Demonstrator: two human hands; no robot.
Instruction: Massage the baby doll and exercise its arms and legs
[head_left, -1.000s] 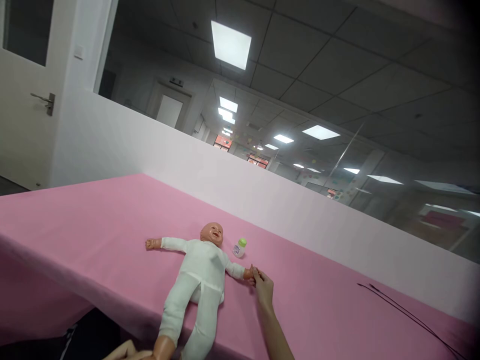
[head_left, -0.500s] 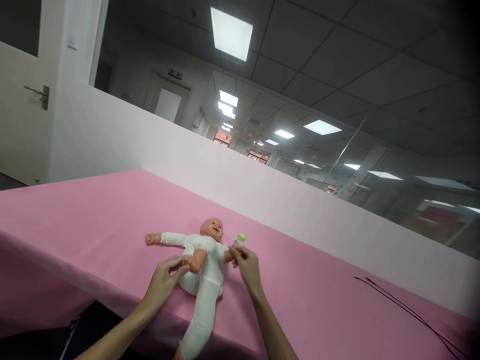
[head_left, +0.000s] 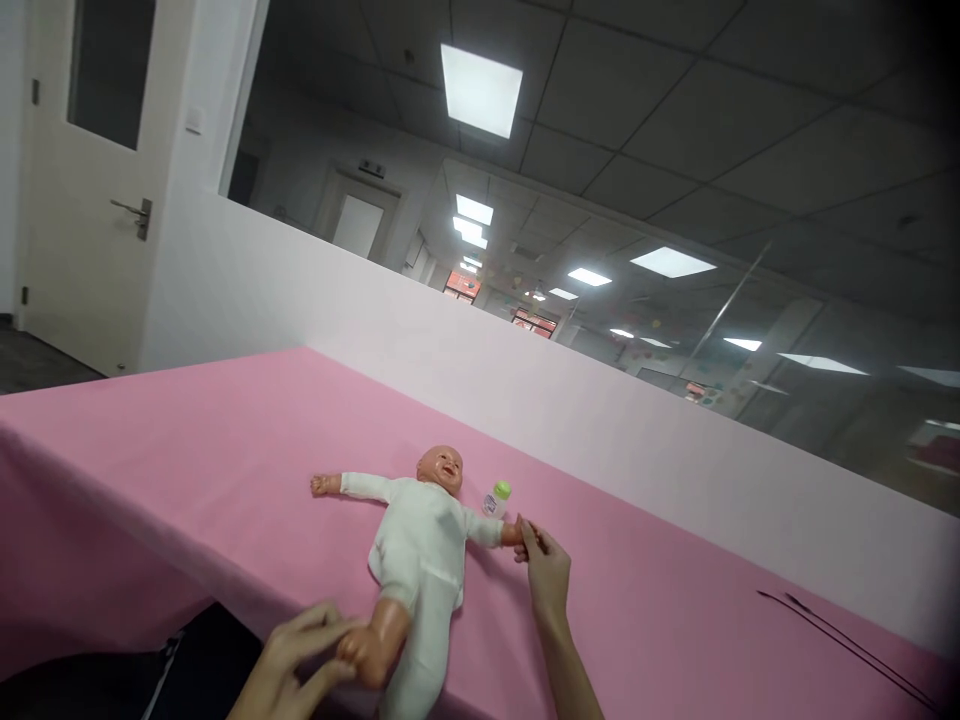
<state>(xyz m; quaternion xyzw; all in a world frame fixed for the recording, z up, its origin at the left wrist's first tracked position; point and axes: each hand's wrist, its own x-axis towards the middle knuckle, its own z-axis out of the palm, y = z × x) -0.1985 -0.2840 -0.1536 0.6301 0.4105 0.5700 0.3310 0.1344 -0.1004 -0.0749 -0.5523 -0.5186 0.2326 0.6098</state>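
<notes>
A baby doll (head_left: 421, 532) in a white suit lies on its back on the pink table (head_left: 187, 450), arms spread, legs over the near edge. My left hand (head_left: 300, 660) grips the doll's bare foot at the table's edge. My right hand (head_left: 546, 570) pinches the doll's hand on the right side. A small bottle with a green cap (head_left: 496, 498) stands just beyond the doll's right-side arm, close to my right fingers.
A low white partition (head_left: 600, 420) runs along the table's far side, with glass above it. Thin black cables (head_left: 847, 640) lie on the cloth at the right. A white door (head_left: 82, 200) stands at the far left.
My left hand pulled the doll's foot back from over its belly to the table's edge, straightening the leg. My right hand drew the doll's arm outward to the right.
</notes>
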